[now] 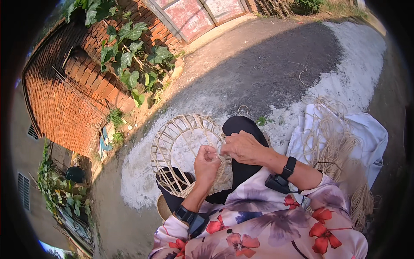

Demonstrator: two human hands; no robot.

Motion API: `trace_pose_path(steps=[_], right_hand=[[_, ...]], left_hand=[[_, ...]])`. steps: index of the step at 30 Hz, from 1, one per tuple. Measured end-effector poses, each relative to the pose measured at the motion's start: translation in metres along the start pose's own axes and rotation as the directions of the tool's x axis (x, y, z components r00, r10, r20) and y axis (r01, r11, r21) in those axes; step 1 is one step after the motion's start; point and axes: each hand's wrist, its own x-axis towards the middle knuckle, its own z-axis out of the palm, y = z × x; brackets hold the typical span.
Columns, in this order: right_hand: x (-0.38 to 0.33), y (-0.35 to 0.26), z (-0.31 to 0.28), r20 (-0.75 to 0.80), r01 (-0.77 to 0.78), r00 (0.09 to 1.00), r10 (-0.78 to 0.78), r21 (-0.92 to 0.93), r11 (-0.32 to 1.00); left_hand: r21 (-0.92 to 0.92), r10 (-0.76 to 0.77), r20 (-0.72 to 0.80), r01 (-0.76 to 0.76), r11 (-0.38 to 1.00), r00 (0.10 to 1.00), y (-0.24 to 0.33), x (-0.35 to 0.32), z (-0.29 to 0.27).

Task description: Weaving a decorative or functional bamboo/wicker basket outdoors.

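Note:
An openwork basket frame, woven of pale cord over a round ribbed form, rests between my knees. My left hand is at the basket's near right side, its thumb and fingers pinched together on a thin pale cord. Right beside it, my right hand is also closed, its fingertips meeting the same cord close to the left fingers. The cord's run between the two hands is mostly hidden. A loose loop of cord stands up beyond my right knee.
At my right lies a big tangled bundle of beige cord over a white cloth. A loose strand lies on the ground ahead. Far left are a brick wall and a leafy vine; reddish doors stand farther off.

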Motion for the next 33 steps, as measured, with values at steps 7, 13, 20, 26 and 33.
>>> trace_pose_path(steps=[7, 13, 20, 26, 33], right_hand=[[0.000, 0.006, 0.007, 0.051, -0.062, 0.997, 0.058, 0.078, 0.995], [0.001, 0.003, 0.012, -0.019, -0.061, 0.998, 0.063, 0.093, 0.994], [0.003, 0.000, 0.010, 0.055, -0.100, 0.994, 0.095, 0.082, 0.992], [0.010, -0.005, 0.012, 0.033, -0.087, 0.996, 0.086, 0.042, 0.995], [0.005, -0.001, 0.013, 0.059, -0.128, 0.990, 0.128, -0.010, 0.992]], left_hand=[[-0.029, -0.055, 0.023, 0.056, 0.998, 0.998, -0.003, -0.009, -0.003], [0.288, 0.159, 0.069, -0.172, 0.942, 0.985, -0.002, -0.011, -0.009], [0.558, 0.616, 0.322, -0.670, 0.490, 0.719, 0.013, 0.000, -0.020], [0.474, 0.612, 0.427, -0.741, 0.475, 0.665, -0.001, -0.002, -0.034], [0.402, -0.124, 0.574, -0.147, 0.904, 0.809, 0.047, -0.028, -0.129]])
